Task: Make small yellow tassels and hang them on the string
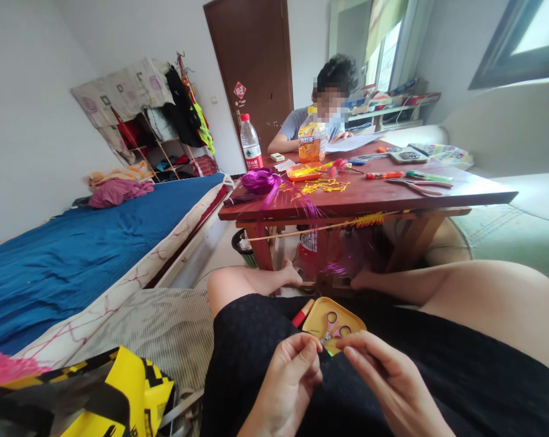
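My left hand [289, 381] and my right hand [388, 379] meet over my lap, fingertips pinched together at something too small to make out. Just beyond them a yellow tray [317, 312] rests on my black shorts and holds small pink-handled scissors [333, 325]. A red pen-like stick [302, 313] lies at the tray's left edge. A thin orange cord [320, 227] with yellow and red beads stretches across the front of the low red table [370, 197].
On the table lie purple thread [260, 180], yellow bits, pens, scissors, an orange drink bottle [311, 141] and a water bottle [251, 144]. Another person sits behind it. A blue bed [87, 249] is left, a yellow bag [115, 394] at bottom left.
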Demonstrator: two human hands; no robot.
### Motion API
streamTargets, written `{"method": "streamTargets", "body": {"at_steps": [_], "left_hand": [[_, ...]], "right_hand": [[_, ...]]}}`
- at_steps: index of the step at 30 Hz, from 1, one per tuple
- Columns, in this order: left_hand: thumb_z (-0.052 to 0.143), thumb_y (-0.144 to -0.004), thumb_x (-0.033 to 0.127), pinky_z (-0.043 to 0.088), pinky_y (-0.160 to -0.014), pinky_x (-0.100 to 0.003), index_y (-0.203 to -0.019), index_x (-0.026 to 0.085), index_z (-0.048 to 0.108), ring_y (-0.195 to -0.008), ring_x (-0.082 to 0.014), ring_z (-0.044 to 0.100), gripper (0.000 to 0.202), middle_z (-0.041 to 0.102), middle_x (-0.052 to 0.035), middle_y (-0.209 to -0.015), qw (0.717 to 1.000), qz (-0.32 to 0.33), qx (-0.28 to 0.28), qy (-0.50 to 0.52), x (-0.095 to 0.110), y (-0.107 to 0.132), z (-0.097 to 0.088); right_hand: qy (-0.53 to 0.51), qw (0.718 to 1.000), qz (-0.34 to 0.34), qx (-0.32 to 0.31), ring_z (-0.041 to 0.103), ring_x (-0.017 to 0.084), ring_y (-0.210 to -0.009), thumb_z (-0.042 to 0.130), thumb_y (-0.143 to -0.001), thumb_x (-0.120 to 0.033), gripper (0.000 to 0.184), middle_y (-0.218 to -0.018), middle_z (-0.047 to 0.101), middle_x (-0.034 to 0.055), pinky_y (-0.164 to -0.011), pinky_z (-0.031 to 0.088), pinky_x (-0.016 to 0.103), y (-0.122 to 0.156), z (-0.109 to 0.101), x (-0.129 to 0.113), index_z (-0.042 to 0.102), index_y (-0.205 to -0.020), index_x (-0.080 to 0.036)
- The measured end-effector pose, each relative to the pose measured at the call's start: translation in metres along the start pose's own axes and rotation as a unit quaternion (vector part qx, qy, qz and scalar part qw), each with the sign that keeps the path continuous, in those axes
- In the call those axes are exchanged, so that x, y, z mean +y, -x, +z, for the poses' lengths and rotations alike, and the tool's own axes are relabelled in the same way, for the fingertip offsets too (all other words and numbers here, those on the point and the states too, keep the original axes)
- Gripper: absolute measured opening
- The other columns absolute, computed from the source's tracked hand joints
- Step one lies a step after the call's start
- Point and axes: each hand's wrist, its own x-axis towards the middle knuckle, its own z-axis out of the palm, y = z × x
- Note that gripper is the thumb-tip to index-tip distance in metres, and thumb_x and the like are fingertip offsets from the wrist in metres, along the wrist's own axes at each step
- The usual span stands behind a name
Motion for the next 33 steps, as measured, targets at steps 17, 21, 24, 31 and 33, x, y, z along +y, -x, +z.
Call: {"method": "streamTargets", "body": {"at_steps": [17, 21, 24, 31, 33], "left_hand": [[0.073, -0.062, 0.041, 0.028, -0.052, -0.020, -0.062, 0.014, 0.060, -0.053, -0.0082, 0.032, 0.030, 0.042, 0.0035, -0.054, 0.986, 0.073, 0.043, -0.145, 0.000, 0.002, 0.002], [0.069, -0.067, 0.041, 0.029, -0.055, -0.021, -0.062, 0.015, 0.059, -0.056, -0.0100, 0.034, 0.028, 0.043, 0.0027, -0.056, 0.976, 0.092, 0.042, -0.194, -0.001, 0.002, 0.000], [0.067, -0.069, 0.041, 0.030, -0.056, -0.021, -0.064, 0.015, 0.059, -0.057, -0.0101, 0.034, 0.027, 0.043, 0.0029, -0.057, 0.973, 0.095, 0.041, -0.205, -0.001, 0.002, -0.001], [0.067, -0.070, 0.038, 0.033, -0.060, -0.021, -0.065, 0.015, 0.061, -0.059, -0.0104, 0.039, 0.024, 0.048, 0.0014, -0.060, 0.972, 0.100, 0.040, -0.207, -0.001, 0.001, -0.001], [0.068, -0.069, 0.038, 0.034, -0.061, -0.021, -0.065, 0.015, 0.061, -0.060, -0.0105, 0.040, 0.024, 0.049, 0.0013, -0.060, 0.972, 0.099, 0.042, -0.209, -0.001, 0.001, -0.001]], "right_hand": [[0.173, 0.980, -0.094, -0.005, 0.064, 0.020, -0.062, 0.055, -0.080, -0.032, 0.017, -0.071, 0.070, 0.0053, -0.058, 0.051, 0.026, 0.000, -0.001, 0.000, 0.070, -0.079, -0.025], [0.239, 0.958, -0.160, 0.000, 0.062, 0.018, -0.060, 0.053, -0.081, -0.026, 0.016, -0.066, 0.067, 0.0038, -0.060, 0.049, 0.027, -0.002, -0.001, -0.005, 0.067, -0.076, -0.024], [0.269, 0.945, -0.186, 0.003, 0.060, 0.017, -0.059, 0.052, -0.082, -0.024, 0.015, -0.066, 0.066, 0.0035, -0.060, 0.048, 0.027, -0.002, -0.001, -0.005, 0.066, -0.076, -0.023], [0.289, 0.939, -0.186, -0.013, 0.061, 0.017, -0.061, 0.050, -0.083, -0.023, 0.016, -0.069, 0.066, 0.0037, -0.061, 0.047, 0.027, -0.001, -0.001, -0.004, 0.064, -0.075, -0.023], [0.287, 0.940, -0.184, -0.013, 0.061, 0.017, -0.062, 0.050, -0.083, -0.023, 0.016, -0.070, 0.067, 0.0038, -0.061, 0.047, 0.027, -0.001, -0.001, -0.003, 0.064, -0.076, -0.023]]}}
